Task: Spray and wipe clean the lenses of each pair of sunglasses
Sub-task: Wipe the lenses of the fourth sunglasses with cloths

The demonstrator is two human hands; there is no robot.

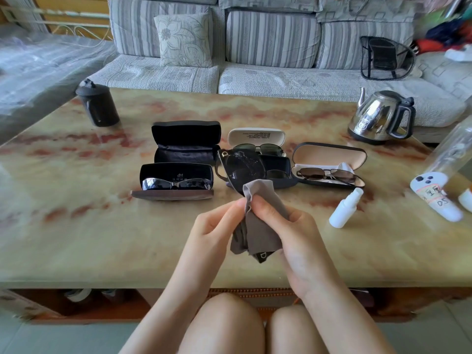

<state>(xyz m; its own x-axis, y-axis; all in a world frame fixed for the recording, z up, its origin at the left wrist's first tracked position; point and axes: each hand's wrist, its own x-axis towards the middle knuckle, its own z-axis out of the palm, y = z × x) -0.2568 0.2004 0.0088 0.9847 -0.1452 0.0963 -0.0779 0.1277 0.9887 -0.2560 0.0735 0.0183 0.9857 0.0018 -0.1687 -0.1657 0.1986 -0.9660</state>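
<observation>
Sunglasses (245,167) hang in left hand (217,226) and right hand (290,235) over table's (102,238) front.

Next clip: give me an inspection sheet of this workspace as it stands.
Surface: glossy marbled table.
Job's things: black sunglasses, lens beaded with droplets, partly wrapped in grey cloth; open cases hold a silver-framed pair, a white-cased pair, a dark-cased pair, a brown-lensed pair; one black case empty; white spray bottle right of the hands.
Clutter: steel kettle, black lidded jar, labelled white object, clear bottle.
Hands: left hand and right hand both grip the cloth.
Cables: thin white cord far left, behind the table.
Surroundings: striped sofa, floral cushion, mesh back support.
</observation>
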